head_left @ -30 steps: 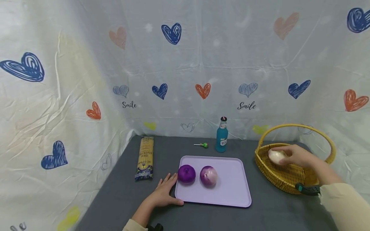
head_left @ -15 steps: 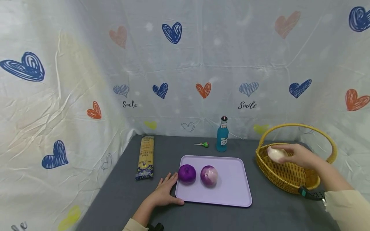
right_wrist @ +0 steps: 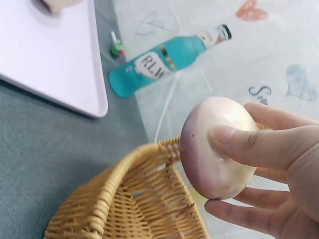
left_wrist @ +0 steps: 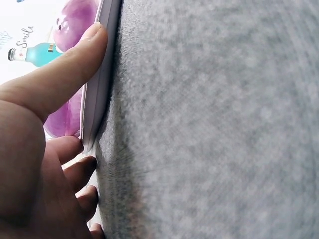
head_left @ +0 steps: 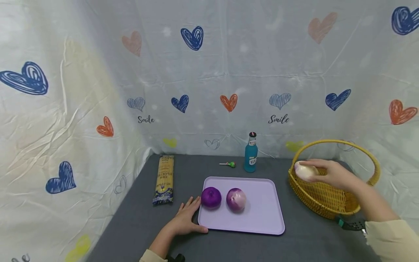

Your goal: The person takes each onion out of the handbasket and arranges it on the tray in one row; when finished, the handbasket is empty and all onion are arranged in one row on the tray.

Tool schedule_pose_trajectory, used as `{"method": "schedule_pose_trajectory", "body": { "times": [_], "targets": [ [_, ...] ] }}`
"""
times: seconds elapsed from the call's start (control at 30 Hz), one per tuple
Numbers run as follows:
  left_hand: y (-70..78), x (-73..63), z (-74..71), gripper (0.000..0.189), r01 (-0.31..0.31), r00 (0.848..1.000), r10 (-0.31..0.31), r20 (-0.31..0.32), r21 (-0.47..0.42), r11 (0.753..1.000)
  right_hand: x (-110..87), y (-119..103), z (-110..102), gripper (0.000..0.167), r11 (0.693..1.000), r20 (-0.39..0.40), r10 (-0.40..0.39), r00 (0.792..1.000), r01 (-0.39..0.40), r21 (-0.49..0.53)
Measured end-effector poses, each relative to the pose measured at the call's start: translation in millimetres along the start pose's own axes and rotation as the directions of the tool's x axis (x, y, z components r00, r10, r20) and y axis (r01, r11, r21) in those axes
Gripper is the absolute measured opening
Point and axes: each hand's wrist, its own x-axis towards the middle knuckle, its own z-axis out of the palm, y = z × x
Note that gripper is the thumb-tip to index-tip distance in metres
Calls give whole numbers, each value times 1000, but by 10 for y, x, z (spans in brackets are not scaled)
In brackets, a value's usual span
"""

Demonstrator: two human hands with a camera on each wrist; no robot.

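Note:
My right hand holds a round white-and-purple vegetable, smooth and turnip-like, over the left part of a yellow wicker basket. In the right wrist view the thumb lies across its pale side, with fingers behind and below. My left hand rests at the near left corner of a lilac tray. Its fingers are spread along the left rim and the thumb lies at the front edge. On the tray sit a deep purple round vegetable and a purple-and-white one.
Behind the tray stands a blue bottle with a dark cap. A green-headed lollipop lies to its left. At the table's left side is a long yellow packet of noodles. The basket's tall handle arches over it.
The right hand has lifted the white-and-purple vegetable and moved it left, from inside the basket to over its left rim. The left hand and tray have stayed put.

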Motion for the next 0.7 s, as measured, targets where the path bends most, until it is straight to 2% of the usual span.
{"method": "schedule_pose_trajectory", "body": {
  "times": [0.07,0.23,0.47,0.7],
  "targets": [
    [-1,-2,-2,117,4,1000,-4,0,4,1000,3,-41,10,59,1000,6,22,1000,-22,3],
    [0,-7,1,117,11,1000,-11,1,7,1000,7,-113,53,59,1000,-3,19,1000,-19,-17],
    [11,-10,11,117,13,1000,-13,0,7,1000,10,-195,151,55,999,-34,-51,998,51,19],
    [12,-13,13,117,18,1000,-18,-1,4,1000,8,-269,315,56,998,-57,-57,997,59,37]
  ]
}}
